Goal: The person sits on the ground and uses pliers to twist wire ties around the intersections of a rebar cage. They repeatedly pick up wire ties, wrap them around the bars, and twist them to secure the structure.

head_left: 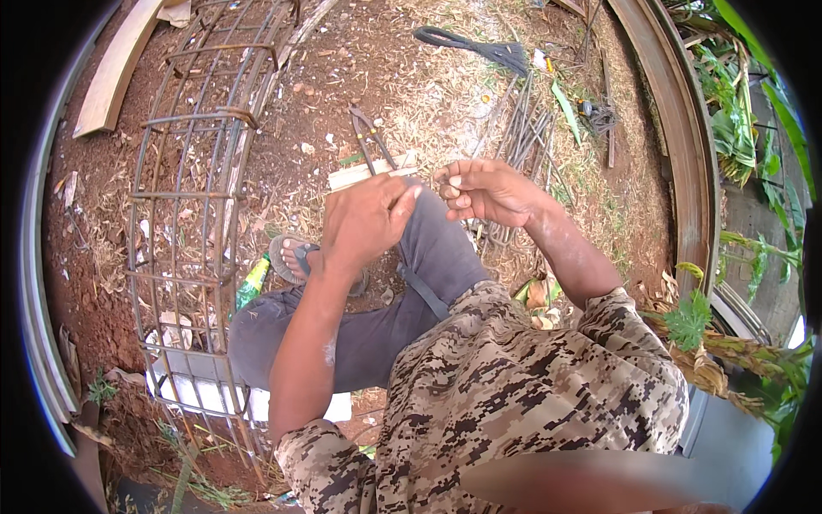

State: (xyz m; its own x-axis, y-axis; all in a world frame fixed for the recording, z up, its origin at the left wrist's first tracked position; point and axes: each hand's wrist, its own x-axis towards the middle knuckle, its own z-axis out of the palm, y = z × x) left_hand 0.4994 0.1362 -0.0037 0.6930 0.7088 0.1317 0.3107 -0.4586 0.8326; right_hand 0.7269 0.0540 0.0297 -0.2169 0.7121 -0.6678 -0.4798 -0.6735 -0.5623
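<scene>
My left hand (pixel 364 218) is held above my bent knee, back of the hand up. Its fingers curl down out of sight, with the thumb along the side; whatever they grip is hidden. To its right, my right hand (pixel 490 194) has its fingers curled in and the thumb against them in a pinch. Anything between those fingertips is too small to name. Just beyond my left hand lies a pair of long-handled nippers (pixel 368 141), handles toward me, by a light wood offcut (pixel 347 178).
A long rebar cage (pixel 184 195) stretches along my left side. At the far side lies a bundle of dark tie wire (pixel 479 51), with loose steel rods (pixel 527 128) nearer. A green-and-yellow bottle (pixel 253 283) is beside my sandalled foot (pixel 295 257). A board (pixel 116 81) lies far left.
</scene>
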